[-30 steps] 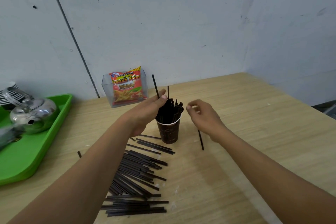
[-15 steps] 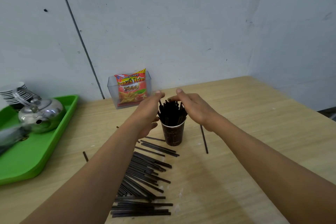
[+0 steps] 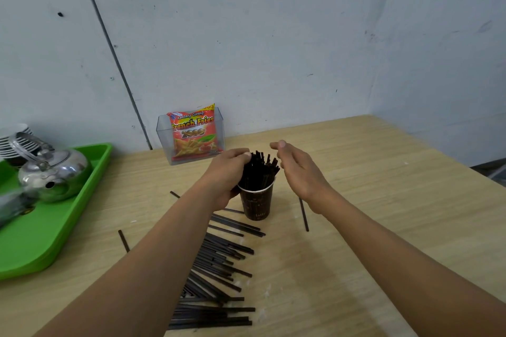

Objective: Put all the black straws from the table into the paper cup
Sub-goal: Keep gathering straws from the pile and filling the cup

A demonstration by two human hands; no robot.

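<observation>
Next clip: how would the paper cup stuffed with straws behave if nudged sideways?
Probably tippy: the paper cup tapers to a small base, and the standing straws rise well above its rim. Likely light, so it may slide on the smooth table. The left hand curled round the straws probably steadies it.

You have one brown paper cup (image 3: 256, 204), one green plastic tray (image 3: 54, 230), one steel kettle (image 3: 59, 172), and black plastic straws (image 3: 219, 253) beyond counting.

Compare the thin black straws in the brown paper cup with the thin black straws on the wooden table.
Cup straws stand upright, bunched; table straws lie flat, spread out. The left hand holds cup straws, not table straws. Both are thin and black.
</observation>
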